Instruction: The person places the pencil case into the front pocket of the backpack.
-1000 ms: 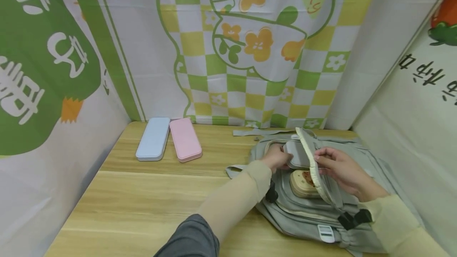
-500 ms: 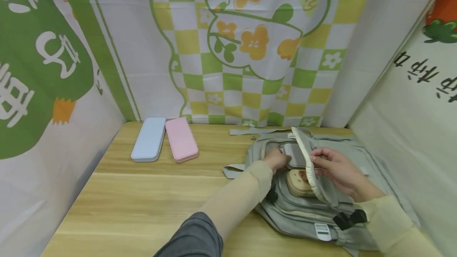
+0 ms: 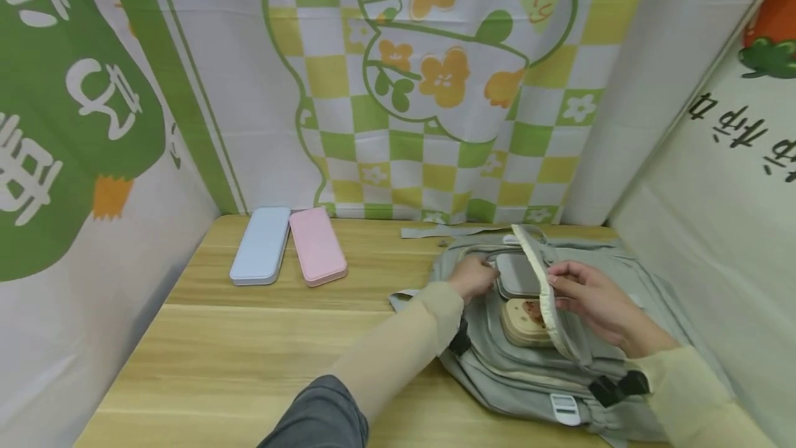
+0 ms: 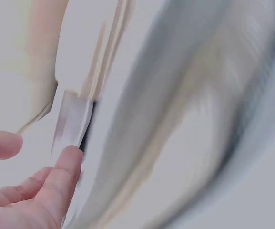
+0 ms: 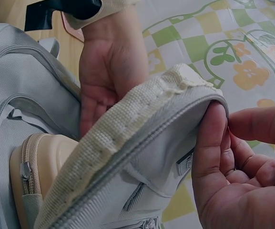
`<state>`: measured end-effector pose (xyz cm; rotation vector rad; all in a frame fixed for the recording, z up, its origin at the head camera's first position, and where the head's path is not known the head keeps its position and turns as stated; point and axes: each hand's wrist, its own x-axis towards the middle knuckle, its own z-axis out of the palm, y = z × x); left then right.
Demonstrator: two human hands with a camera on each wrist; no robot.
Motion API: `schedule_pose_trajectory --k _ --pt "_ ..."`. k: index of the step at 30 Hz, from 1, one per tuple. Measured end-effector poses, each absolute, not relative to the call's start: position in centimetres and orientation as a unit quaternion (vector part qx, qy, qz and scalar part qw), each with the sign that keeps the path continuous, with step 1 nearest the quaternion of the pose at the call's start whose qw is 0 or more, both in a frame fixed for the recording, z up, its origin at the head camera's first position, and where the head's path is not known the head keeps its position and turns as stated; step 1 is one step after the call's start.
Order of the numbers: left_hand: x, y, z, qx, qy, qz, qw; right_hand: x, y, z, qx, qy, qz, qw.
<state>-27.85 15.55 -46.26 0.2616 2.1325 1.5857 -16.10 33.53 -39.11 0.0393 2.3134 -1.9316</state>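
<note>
Head view: left hand (image 3: 474,276) grips grey case (image 3: 517,274) inside backpack (image 3: 497,365); right hand (image 3: 591,299) pinches flap (image 3: 539,281).

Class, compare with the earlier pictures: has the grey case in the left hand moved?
Yes. The grey case has sunk lower into the backpack, closer to the beige case beneath it.

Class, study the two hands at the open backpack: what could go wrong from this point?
1. The right hand only pinches the flap; if that grip slips, the flap may drop onto the grey case.
2. The grey case, pushed by the left hand, might jam against the beige case already inside the backpack.
</note>
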Motion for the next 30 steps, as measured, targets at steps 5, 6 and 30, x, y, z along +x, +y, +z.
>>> schedule_pose_trajectory --k 5,6,30 --pt "-28.6 12.8 -45.5 0.108 0.742 0.622 0.225 -15.8 33.7 -39.3 0.012 0.762 -0.644 0.062" --pt "-28.9 12.1 -45.4 0.104 0.736 0.632 0.221 -15.8 33.7 -39.3 0.012 0.762 -0.645 0.064" --pt "-32.5 -4.5 -45.2 -0.013 0.723 0.674 0.152 -16.2 34.1 -39.2 -0.019 0.758 -0.648 0.079"
